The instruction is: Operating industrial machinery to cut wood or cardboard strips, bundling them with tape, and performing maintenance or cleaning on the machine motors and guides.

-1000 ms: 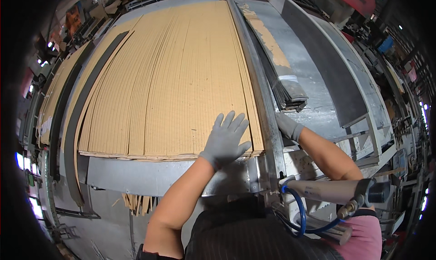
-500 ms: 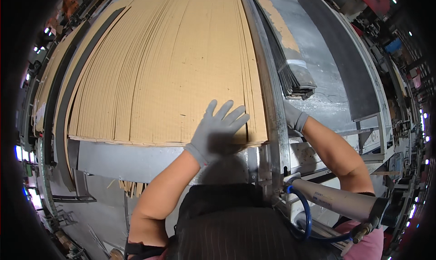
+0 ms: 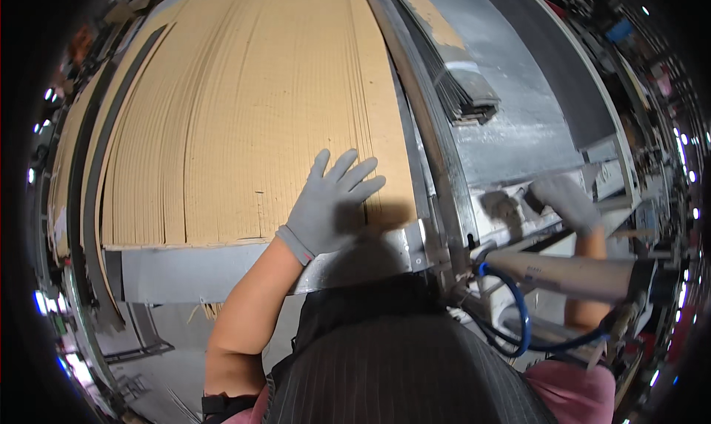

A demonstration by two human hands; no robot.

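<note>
My left hand (image 3: pixel 326 205), in a grey glove, lies open with fingers spread on the tan corrugated cardboard (image 3: pixel 252 150), near its front right corner. Many long cuts or seams run lengthwise through this cardboard. To the right, past the metal rail (image 3: pixel 433 139), my gloved right hand (image 3: pixel 566 200) is over a pale part of the machine frame. Its fingers look bent together at a small dark piece (image 3: pixel 532 200), which is too blurred to name.
Right of the rail, a bundle of dark-edged strips (image 3: pixel 474 98) lies on the grey metal table (image 3: pixel 518 113). A pneumatic cylinder (image 3: pixel 563 272) with a blue hose (image 3: pixel 524 320) sits before my right forearm. Dark curved strips (image 3: pixel 111 150) run along the left side.
My right hand has moved right and nearer, away from the rail. A grey gap now shows between cardboard and rail. The left hand stays spread on the cardboard; the view has shifted.
</note>
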